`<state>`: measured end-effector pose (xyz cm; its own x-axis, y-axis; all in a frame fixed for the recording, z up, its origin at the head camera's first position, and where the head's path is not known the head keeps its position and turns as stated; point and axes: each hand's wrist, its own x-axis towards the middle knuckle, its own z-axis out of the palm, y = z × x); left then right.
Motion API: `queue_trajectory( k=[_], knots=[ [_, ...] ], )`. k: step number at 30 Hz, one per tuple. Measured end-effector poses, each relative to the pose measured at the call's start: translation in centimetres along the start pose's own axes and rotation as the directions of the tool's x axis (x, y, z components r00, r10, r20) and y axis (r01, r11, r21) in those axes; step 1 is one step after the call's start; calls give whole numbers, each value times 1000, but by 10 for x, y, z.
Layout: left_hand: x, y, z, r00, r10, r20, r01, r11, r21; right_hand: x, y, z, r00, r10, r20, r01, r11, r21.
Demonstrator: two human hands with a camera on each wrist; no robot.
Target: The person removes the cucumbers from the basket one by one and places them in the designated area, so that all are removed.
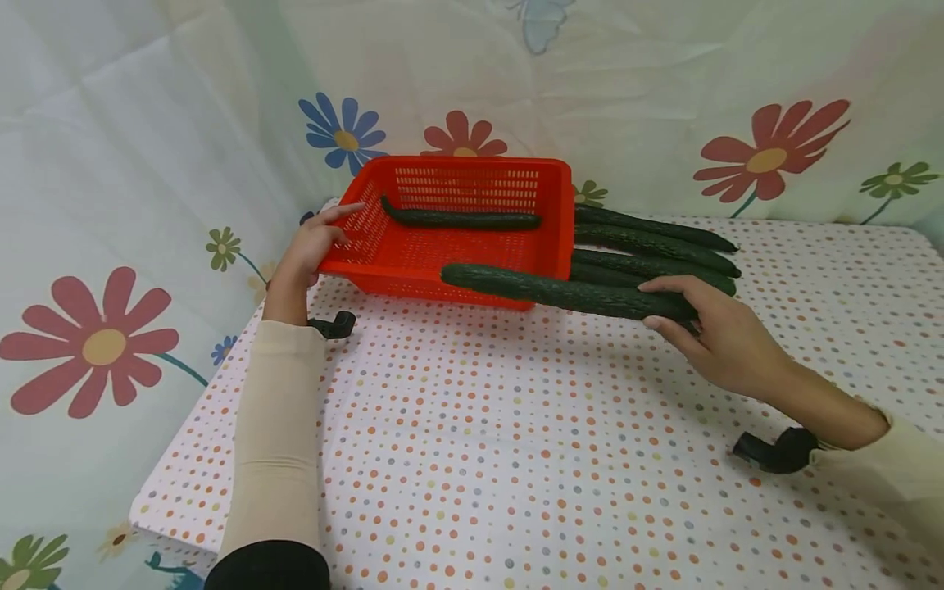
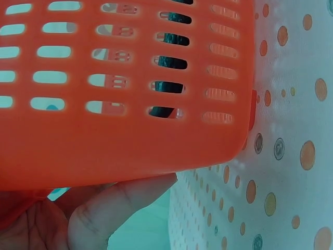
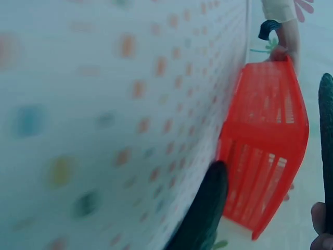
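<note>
A red plastic basket [image 1: 413, 283] with slotted walls stands on the table. My left hand [image 1: 306, 246] grips its left rim, fingers over the edge; in the left wrist view the thumb [image 2: 119, 205] lies against the outside of the basket. One dark green cucumber [image 1: 465, 220] lies inside along the back. In my right hand [image 1: 726, 340] a long cucumber [image 1: 546, 291] is pinched near its right end. Its far end reaches over the basket's front right rim. The right wrist view shows this held cucumber [image 3: 327, 140] at its right edge.
Several more cucumbers [image 1: 656, 242] lie side by side right of the basket, partly hidden by its wall and the held one. A dotted cloth covers the table [image 1: 472, 459]. Behind hangs a flowered curtain [image 1: 627, 98]. Each wrist wears a black device [image 1: 778, 451].
</note>
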<state>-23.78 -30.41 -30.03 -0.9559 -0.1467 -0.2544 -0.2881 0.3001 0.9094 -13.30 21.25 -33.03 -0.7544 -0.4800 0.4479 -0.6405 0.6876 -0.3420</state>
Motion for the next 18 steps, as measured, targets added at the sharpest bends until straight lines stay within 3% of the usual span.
queue_trajectory(
  k=[9,18],
  knots=[
    [-4,3,-2,1000,-22,3,22,1000,-9,-49,15,-19,990,89,109,-84,995,-52],
    [-3,5,1,999,-33,14,33,999,-8,-72,31,-23,969,151,195,-132,985,-108]
  ],
)
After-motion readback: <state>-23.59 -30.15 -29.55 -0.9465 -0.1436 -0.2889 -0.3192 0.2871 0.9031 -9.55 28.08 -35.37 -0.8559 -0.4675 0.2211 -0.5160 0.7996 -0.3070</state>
